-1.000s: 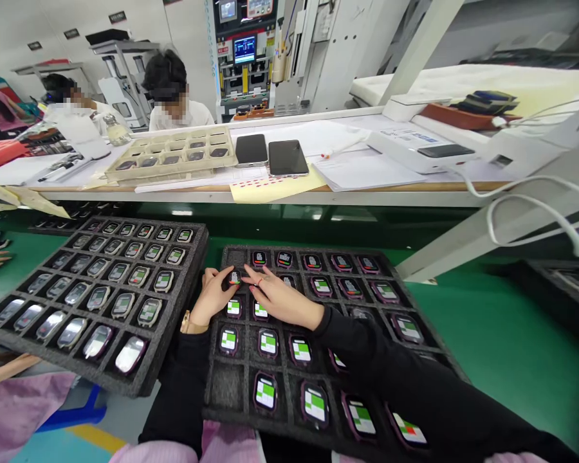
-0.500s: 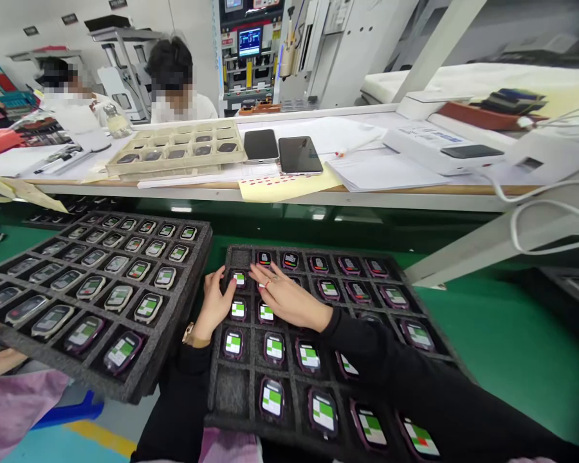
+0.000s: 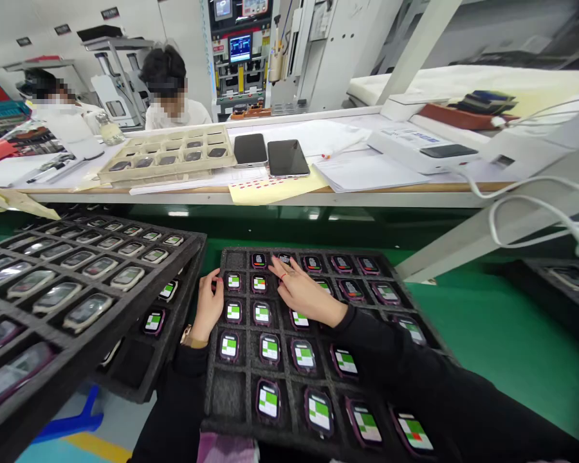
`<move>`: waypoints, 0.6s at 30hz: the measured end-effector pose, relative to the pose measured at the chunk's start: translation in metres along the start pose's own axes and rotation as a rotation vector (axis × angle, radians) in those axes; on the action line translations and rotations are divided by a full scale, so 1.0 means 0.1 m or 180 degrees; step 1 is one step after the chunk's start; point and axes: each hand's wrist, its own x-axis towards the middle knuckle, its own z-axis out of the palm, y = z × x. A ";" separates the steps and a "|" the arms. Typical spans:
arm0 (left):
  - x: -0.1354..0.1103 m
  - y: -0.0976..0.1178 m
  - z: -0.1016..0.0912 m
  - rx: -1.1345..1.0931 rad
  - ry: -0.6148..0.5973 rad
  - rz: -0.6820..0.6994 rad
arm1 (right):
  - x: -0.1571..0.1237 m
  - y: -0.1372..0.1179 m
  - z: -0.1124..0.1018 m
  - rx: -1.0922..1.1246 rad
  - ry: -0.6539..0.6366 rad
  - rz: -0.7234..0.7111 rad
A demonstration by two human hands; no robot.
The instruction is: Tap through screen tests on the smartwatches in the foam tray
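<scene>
A black foam tray point(image 3: 228, 372) with rows of smartwatches lies in front of me; many screens show green and white blocks. My left hand point(image 3: 207, 310) is at the tray's left edge, fingers bent around the rim beside the first watch point(image 3: 233, 281) of the second row. My right hand point(image 3: 309, 294) reaches across the tray with its fingers stretched out. Its fingertips touch a dark-screened watch point(image 3: 284, 258) in the back row and partly cover it. The hand and forearm hide several watches. Two compartments in the leftmost column hold no watch.
To the left, another watch-filled foam tray point(image 3: 84, 328) sits tilted above a lower foam tray point(image 3: 147, 360). A shelf behind carries a beige compartment tray point(image 3: 168, 173), two phones point(image 3: 288, 158) and papers. A slanted post point(image 3: 468, 222) with a white cable stands right. Two people sit beyond.
My right hand has slid right to another watch. My left thumb has drawn back to the tray edge. The upper left tray has shifted left and nearer, exposing the one beneath.
</scene>
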 end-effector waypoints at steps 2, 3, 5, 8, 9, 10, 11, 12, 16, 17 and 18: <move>0.01 0.00 -0.01 0.0008 -0.0005 -0.0030 | -0.05 0.12 -0.07 0.0028 0.0039 0.0175; 0.02 0.00 -0.01 0.0012 -0.0007 -0.0045 | -0.08 0.19 -0.11 0.0039 0.0052 0.0269; 0.02 0.01 -0.01 0.0015 -0.0010 -0.0065 | -0.16 0.32 -0.18 0.0058 0.0058 0.0406; 0.02 0.03 -0.02 0.0009 -0.0016 -0.0070 | -0.28 0.44 -0.23 0.0070 0.0020 0.0428; 0.02 0.03 -0.02 0.0008 -0.0015 -0.0068 | -0.32 0.45 -0.23 0.0068 -0.0003 0.0403; 0.02 0.03 -0.02 0.0008 -0.0010 -0.0065 | -0.35 0.46 -0.22 0.0063 -0.0026 0.0373; 0.02 0.03 -0.02 0.0009 -0.0003 -0.0063 | -0.38 0.45 -0.21 0.0059 -0.0046 0.0338; 0.03 0.03 -0.02 0.0009 0.0004 -0.0062 | -0.40 0.44 -0.21 0.0054 -0.0057 0.0305; 0.05 0.00 -0.01 0.0005 0.0023 -0.0067 | -0.37 0.40 -0.24 0.0005 0.0042 0.0281; 0.05 -0.01 -0.01 0.0003 0.0025 -0.0067 | -0.34 0.40 -0.25 -0.0017 0.0083 0.0298; 0.06 -0.01 -0.01 0.0001 0.0029 -0.0064 | -0.30 0.39 -0.27 -0.0041 0.0114 0.0309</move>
